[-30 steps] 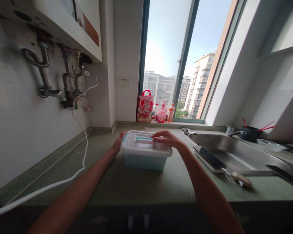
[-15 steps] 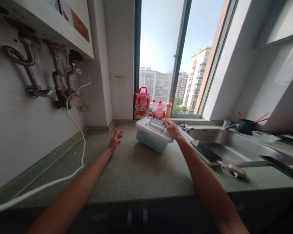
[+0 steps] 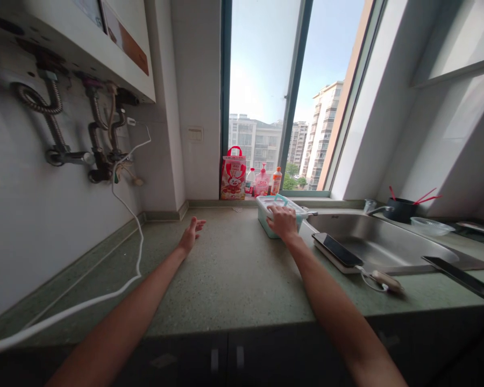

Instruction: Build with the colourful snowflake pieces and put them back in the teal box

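Note:
My left hand (image 3: 191,235) hovers over or rests at the counter's left part, fingers apart and nothing in it. My right hand (image 3: 283,221) lies against the near side and lid edge of a storage box (image 3: 268,221), its fingers spread and slightly bent, off the handle. The box has a whitish translucent lid, a pale green body and a turquoise handle (image 3: 281,200) that shows behind the hand. It sits on the counter beside the sink, in front of the window sill. My hand hides part of its front.
A steel sink (image 3: 358,242) lies to the right, with a phone (image 3: 336,249) on its left edge and a cabled beige device (image 3: 387,280) nearby. A red bag (image 3: 233,178) and several bottles stand at the window. A white cable (image 3: 139,252) crosses the left counter.
The storage box has moved to the right and back, close to the sink, and sits straighter. My right hand has gone from its handle to its near side. The left hand stays nearly still.

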Available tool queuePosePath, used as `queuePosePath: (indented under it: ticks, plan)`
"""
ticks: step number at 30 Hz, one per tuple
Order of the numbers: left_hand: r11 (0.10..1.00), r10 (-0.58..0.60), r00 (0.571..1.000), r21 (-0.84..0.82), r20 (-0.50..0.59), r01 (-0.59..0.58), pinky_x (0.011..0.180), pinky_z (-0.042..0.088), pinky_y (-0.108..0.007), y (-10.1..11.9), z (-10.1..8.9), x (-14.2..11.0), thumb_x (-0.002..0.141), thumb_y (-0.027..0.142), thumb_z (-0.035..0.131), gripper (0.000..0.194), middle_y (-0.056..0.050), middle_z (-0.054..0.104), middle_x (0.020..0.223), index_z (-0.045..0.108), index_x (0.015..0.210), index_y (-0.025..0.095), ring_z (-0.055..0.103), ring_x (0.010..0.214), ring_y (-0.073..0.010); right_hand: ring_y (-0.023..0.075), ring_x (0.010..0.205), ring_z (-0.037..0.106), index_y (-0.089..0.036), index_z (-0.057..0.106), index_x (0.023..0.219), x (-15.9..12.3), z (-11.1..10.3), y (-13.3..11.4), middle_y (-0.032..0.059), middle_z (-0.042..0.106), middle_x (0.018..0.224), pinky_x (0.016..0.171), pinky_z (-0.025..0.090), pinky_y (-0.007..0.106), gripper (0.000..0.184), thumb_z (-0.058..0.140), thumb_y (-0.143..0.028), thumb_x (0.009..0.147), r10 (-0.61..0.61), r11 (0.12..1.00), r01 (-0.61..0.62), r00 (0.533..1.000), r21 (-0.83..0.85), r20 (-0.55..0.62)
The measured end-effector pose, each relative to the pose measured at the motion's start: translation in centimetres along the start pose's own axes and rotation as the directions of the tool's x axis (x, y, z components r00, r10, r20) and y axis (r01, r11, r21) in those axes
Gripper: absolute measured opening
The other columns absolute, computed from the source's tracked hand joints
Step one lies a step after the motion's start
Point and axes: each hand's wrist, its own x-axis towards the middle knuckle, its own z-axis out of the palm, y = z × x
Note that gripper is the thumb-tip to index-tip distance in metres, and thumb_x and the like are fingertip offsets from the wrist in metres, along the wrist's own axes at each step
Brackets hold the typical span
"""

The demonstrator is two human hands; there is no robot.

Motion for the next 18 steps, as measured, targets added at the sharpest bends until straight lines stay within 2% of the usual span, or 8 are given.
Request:
queuePosePath:
  ticks: [2, 5, 8, 10, 12, 15, 16, 18]
  plan:
    - [1.0, 0.009, 1.0, 0.013, 0.009, -0.009, 0.1, 0.046, -0.047, 0.1, 0.1, -0.2, 0.091, 0.084, 0.025, 0.084, -0.016, 0.067, 0.135, 0.073, 0.119, 0.021, 0.057, 0.128, -0.0336, 0.0401, 0.123, 0.051, -0.024, 0.06, 0.139, -0.1, 0.3, 0.2, 0.0185, 0.067, 0.132, 0.107, 0.028, 0.055, 0.048, 0.055, -0.041, 0.094, 0.031, 0.998, -0.03, 0.999, -0.048, 0.038]
    - [0.999, 0.027, 0.999, 0.029, 0.029, -0.028, 0.101, 0.045, -0.048, 0.3, 0.1, -0.5, 0.091, 0.083, 0.025, 0.083, -0.015, 0.068, 0.136, 0.075, 0.117, 0.022, 0.057, 0.128, -0.0342, 0.0409, 0.125, 0.05, -0.025, 0.059, 0.141, 0.1, 0.3, 1.3, 0.0182, 0.066, 0.134, 0.107, 0.029, 0.057, 0.049, 0.054, -0.039, 0.094, 0.066, 0.996, -0.064, 0.997, -0.07, 0.032]
    - [0.998, 0.052, 0.997, 0.04, 0.058, -0.054, 0.102, 0.045, -0.05, 0.6, 0.0, -0.7, 0.093, 0.082, 0.022, 0.084, -0.016, 0.067, 0.137, 0.074, 0.118, 0.021, 0.058, 0.126, -0.0343, 0.0418, 0.132, 0.044, -0.024, 0.059, 0.142, 0.3, 0.0, 2.2, 0.0172, 0.063, 0.139, 0.113, 0.022, 0.063, 0.05, 0.053, -0.034, 0.094, 0.081, 0.993, -0.081, 0.997, -0.085, 0.005]
    - [0.997, 0.056, 0.997, 0.042, 0.061, -0.059, 0.102, 0.045, -0.051, 0.7, -0.1, -0.6, 0.093, 0.082, 0.02, 0.086, -0.017, 0.067, 0.136, 0.074, 0.12, 0.02, 0.059, 0.125, -0.0346, 0.0415, 0.144, 0.033, -0.025, 0.056, 0.146, 0.2, -0.1, 1.8, 0.0146, 0.052, 0.153, 0.119, 0.01, 0.068, 0.053, 0.052, -0.03, 0.094, 0.024, 0.996, -0.026, 0.999, -0.089, -0.023]
    - [0.997, 0.058, 0.997, 0.051, 0.059, -0.061, 0.102, 0.046, -0.051, 0.6, -0.1, -0.5, 0.093, 0.082, 0.02, 0.087, -0.017, 0.068, 0.135, 0.073, 0.12, 0.02, 0.061, 0.124, -0.0351, 0.0382, 0.153, 0.021, -0.026, 0.055, 0.149, -0.3, 0.3, 0.6, 0.0108, 0.038, 0.164, 0.123, 0.001, 0.066, 0.054, 0.05, -0.027, 0.095, -0.111, 0.993, 0.111, 0.994, -0.048, -0.01]
    - [0.987, 0.074, 0.991, 0.137, 0.107, -0.089, 0.105, 0.045, -0.05, 0.3, 0.2, -0.5, 0.09, 0.084, 0.029, 0.084, -0.018, 0.071, 0.129, 0.075, 0.118, 0.019, 0.064, 0.121, -0.0361, 0.0344, 0.157, 0.017, -0.028, 0.055, 0.15, -1.6, 2.3, -2.5, 0.009, 0.031, 0.168, 0.127, 0.002, 0.06, 0.052, 0.052, -0.04, 0.099, -0.288, 0.955, 0.271, 0.943, 0.119, 0.166]
    - [0.972, 0.087, 0.985, 0.205, 0.148, -0.117, 0.108, 0.044, -0.049, 0.3, 0.5, -0.7, 0.088, 0.084, 0.035, 0.082, -0.017, 0.071, 0.13, 0.074, 0.12, 0.02, 0.063, 0.123, -0.0364, 0.0346, 0.157, 0.018, -0.029, 0.053, 0.152, -2.1, 3.2, -3.6, 0.0105, 0.031, 0.168, 0.126, 0.006, 0.06, 0.056, 0.053, -0.049, 0.099, -0.299, 0.95, 0.259, 0.914, 0.175, 0.273]
    - [0.895, 0.094, 0.962, 0.402, 0.258, -0.195, 0.116, 0.037, -0.048, 0.3, 1.0, -1.2, 0.081, 0.084, 0.051, 0.08, -0.016, 0.065, 0.142, 0.071, 0.13, 0.023, 0.055, 0.135, -0.0375, 0.0351, 0.157, 0.021, -0.028, 0.045, 0.157, -3.0, 4.8, -5.4, 0.0148, 0.032, 0.168, 0.124, 0.012, 0.061, 0.067, 0.047, -0.062, 0.1, -0.298, 0.948, 0.196, 0.823, 0.251, 0.484]
